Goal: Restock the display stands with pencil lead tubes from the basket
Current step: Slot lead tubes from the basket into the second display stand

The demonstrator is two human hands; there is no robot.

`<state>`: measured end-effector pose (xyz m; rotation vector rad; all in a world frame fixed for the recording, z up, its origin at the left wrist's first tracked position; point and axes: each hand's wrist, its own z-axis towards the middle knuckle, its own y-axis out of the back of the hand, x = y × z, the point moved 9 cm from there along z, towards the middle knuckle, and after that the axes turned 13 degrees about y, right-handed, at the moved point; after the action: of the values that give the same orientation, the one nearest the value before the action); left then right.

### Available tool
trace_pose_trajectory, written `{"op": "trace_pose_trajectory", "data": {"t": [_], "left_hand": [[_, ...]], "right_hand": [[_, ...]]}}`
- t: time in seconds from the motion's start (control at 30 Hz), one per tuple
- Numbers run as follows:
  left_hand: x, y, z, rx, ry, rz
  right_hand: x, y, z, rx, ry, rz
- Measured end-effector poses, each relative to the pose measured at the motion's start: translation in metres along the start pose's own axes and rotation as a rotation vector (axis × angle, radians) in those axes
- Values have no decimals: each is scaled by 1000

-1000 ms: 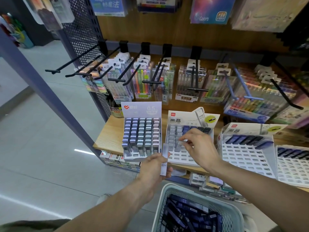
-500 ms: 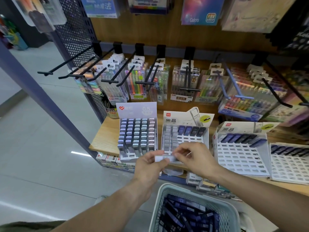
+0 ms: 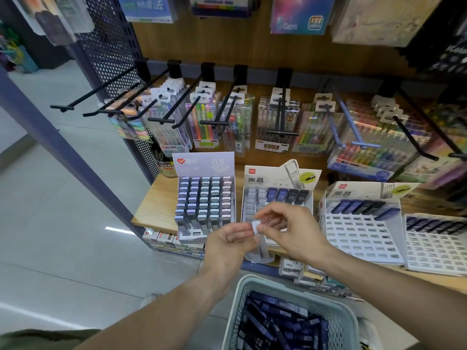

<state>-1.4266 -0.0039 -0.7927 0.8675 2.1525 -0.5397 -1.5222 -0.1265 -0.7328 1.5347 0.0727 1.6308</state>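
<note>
left hand (image 3: 228, 245) + right hand (image 3: 290, 228): fingers of both pinch one pale lead tube (image 3: 256, 229) between them | display stand (image 3: 276, 195) just behind fingers | basket (image 3: 290, 317) of dark tubes below

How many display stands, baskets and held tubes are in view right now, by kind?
Grey stand: 1
White stands: 3
Basket: 1
Held tube: 1
Total: 6
</note>
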Motion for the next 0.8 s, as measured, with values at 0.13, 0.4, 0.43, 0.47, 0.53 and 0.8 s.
{"op": "trace_pose_trajectory", "data": {"t": [0.13,0.4,0.43,0.47,0.53,0.8], "left_hand": [[1,4,8,-47,-8,62],[6,1,21,-43,-2,309],[6,-1,21,-27,-4,319],[5,-4,21,-10,-5,334],[5,-8,21,20,-2,361],[5,-8,25,52,1,374]], "right_hand": [[-12,10,1,-108,-27,-126],[-23,-6,4,-119,-75,-187],[-23,-8,5,-116,-69,-194],[-23,-10,6,-111,-59,-205],[-23,-11,9,-102,-37,-237],[-23,-15,17,-100,-2,-256]]}}
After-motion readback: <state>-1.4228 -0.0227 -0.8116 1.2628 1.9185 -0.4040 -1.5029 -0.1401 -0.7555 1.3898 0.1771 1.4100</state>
